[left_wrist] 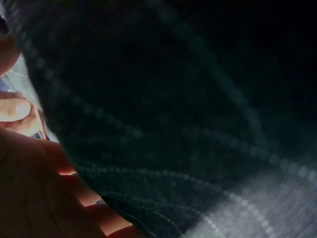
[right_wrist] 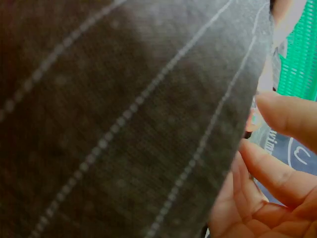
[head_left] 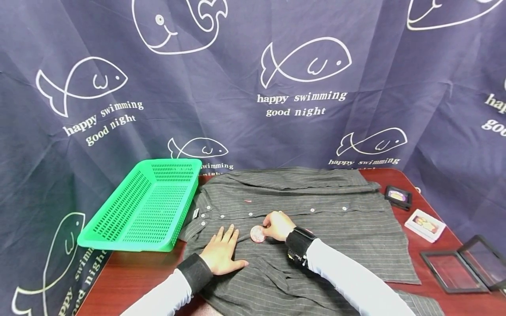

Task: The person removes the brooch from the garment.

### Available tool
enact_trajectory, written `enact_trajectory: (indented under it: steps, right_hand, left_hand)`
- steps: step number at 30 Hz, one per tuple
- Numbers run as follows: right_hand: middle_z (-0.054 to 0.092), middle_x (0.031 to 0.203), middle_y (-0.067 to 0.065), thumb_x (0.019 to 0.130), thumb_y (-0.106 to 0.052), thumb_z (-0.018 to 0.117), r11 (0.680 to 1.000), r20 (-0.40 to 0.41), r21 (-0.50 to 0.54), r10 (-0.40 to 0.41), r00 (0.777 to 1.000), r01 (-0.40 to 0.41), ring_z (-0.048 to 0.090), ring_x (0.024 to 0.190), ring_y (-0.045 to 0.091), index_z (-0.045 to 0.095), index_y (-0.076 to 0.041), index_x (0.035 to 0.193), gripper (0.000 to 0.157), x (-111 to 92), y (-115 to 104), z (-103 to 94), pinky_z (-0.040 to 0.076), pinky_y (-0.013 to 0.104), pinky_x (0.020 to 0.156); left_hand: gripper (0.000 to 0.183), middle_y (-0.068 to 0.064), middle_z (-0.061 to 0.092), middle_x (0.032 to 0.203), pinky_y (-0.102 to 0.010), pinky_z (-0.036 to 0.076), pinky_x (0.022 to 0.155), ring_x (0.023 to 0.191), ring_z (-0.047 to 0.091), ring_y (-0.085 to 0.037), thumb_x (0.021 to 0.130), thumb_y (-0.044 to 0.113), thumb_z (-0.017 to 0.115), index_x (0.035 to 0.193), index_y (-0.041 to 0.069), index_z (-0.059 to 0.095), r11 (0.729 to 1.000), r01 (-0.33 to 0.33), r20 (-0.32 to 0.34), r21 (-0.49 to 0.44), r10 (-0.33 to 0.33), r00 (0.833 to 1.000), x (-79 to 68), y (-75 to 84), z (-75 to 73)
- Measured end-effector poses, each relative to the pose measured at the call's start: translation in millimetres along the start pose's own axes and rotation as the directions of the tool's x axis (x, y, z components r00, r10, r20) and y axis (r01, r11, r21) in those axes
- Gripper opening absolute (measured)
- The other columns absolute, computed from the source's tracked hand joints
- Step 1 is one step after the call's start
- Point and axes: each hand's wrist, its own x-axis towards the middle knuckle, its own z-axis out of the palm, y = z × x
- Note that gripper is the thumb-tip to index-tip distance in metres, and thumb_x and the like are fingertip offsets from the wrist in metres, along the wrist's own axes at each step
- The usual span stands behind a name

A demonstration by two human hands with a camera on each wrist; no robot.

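While the left hand (head_left: 220, 252) lies flat on a dark striped shirt (head_left: 348, 245), its fingers straight and its thumb spread to the side, the right hand (head_left: 279, 225) pinches the edge of a round pink-and-white disc (head_left: 258, 234). The right grip is narrow, thumb and fingers closed on the disc; the left grip is wide and holds nothing. The disc is over the middle of the shirt, just below its buttoned strip and near the left hand; whether its underside touches the cloth I cannot tell. Striped cloth fills most of both wrist views.

The shirt spreads across the table (head_left: 130, 276) from the far edge towards the near edge. A green basket (head_left: 122, 245) stands at the far left corner, beside the collar, reaching past the left edge. Along the right edge, from the far corner nearer, lie 3 things: a small black case (head_left: 398, 197), a white box (head_left: 424, 225) with a picture on top, and an opened black-framed clear case (head_left: 454, 271). Behind the far edge hangs a blue curtain (head_left: 304, 131) with white fish drawings.
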Motion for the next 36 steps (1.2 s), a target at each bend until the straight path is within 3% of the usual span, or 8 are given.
enact_trajectory:
  steps: [4,7,10,19,23,25,28,36]
  right_hand:
    - [0.062,0.06,-0.004,0.069,-0.009,0.075,1.0,0.008,-0.018,0.014,1.0,-0.014,0.047,0.058,0.008,0.072,-0.008,0.07,0.004,1.6,-1.3,1.9,0.048,0.048,0.093]
    - [0.063,0.06,-0.004,0.067,-0.006,0.075,1.0,0.019,-0.013,0.006,1.0,-0.006,0.047,0.057,0.007,0.071,-0.009,0.069,0.005,2.5,-1.7,2.4,0.05,0.036,0.075]
    - [0.062,0.06,-0.004,0.066,-0.005,0.076,1.0,0.024,-0.011,0.003,1.0,-0.003,0.046,0.057,0.007,0.069,-0.009,0.068,0.008,3.1,-1.3,3.0,0.041,0.027,0.058]
    - [0.061,0.062,-0.004,0.065,-0.006,0.078,0.999,0.012,-0.012,0.029,0.999,-0.029,0.048,0.059,0.01,0.065,-0.011,0.066,0.014,1.5,-1.2,3.0,0.041,0.027,0.058]
    - [0.063,0.062,-0.004,0.066,-0.006,0.077,1.0,0.003,-0.01,0.018,1.0,-0.018,0.05,0.059,0.009,0.065,-0.01,0.067,0.013,-0.3,-3.2,0.1,0.048,0.034,0.068]
    - [0.063,0.061,-0.004,0.067,-0.005,0.076,1.0,-0.003,-0.007,0.003,1.0,-0.003,0.051,0.059,0.009,0.065,-0.009,0.066,0.012,-0.8,-2.9,-0.4,0.051,0.042,0.083]
    - [0.063,0.06,-0.004,0.07,-0.006,0.075,1.0,-0.005,0.007,-0.013,1.0,0.013,0.051,0.059,0.009,0.065,-0.01,0.066,0.012,-0.9,-1.7,-0.5,0.043,0.055,0.101]
    - [0.06,0.057,-0.004,0.068,-0.005,0.074,0.997,-0.015,0.046,-0.057,0.998,0.058,0.049,0.056,0.007,0.063,-0.01,0.066,0.012,-1.9,1.7,0.1,0.038,0.061,0.104]
  left_hand:
    - [0.095,-0.025,0.035,0.154,-0.063,0.035,0.107,0.139,0.032,-0.053,0.08,0.059,0.067,0.145,-0.004,0.04,1.0,-0.002,-0.008,0.005,0.002,1.0,0.5,-1.4,1.9]
    - [0.095,-0.024,0.035,0.154,-0.062,0.035,0.108,0.14,0.032,-0.052,0.08,0.061,0.066,0.145,-0.003,0.039,1.0,0.003,-0.008,0.01,-0.003,1.0,1.8,-3.7,4.6]
    - [0.096,-0.024,0.034,0.154,-0.062,0.035,0.108,0.14,0.032,-0.052,0.08,0.062,0.066,0.146,-0.003,0.039,1.0,0.005,-0.006,0.009,-0.005,1.0,1.6,-3.7,4.5]
    - [0.094,-0.025,0.038,0.152,-0.06,0.036,0.109,0.138,0.035,-0.053,0.078,0.059,0.069,0.143,-0.004,0.043,1.0,0.003,0.004,-0.003,-0.003,1.0,1.4,1.2,-3.7]
    - [0.093,-0.025,0.043,0.149,-0.057,0.035,0.11,0.136,0.038,-0.053,0.078,0.059,0.069,0.141,-0.005,0.045,1.0,-0.024,-0.011,0.004,0.024,1.0,6.3,1.2,-7.1]
    - [0.093,-0.024,0.044,0.148,-0.055,0.034,0.112,0.136,0.038,-0.051,0.078,0.059,0.069,0.141,-0.006,0.045,0.999,-0.034,-0.013,-0.005,0.034,0.999,9.5,2.1,-9.9]
    - [0.092,-0.022,0.043,0.15,-0.05,0.034,0.114,0.139,0.038,-0.046,0.08,0.06,0.067,0.142,-0.005,0.044,0.999,-0.048,-0.025,-0.015,0.048,0.999,14.4,3.3,-11.4]
    - [0.083,-0.018,0.045,0.15,-0.052,0.039,0.109,0.14,0.041,-0.039,0.082,0.051,0.07,0.141,-0.002,0.047,0.992,-0.106,-0.086,-0.074,0.1,0.991,22.6,16.5,-16.5]
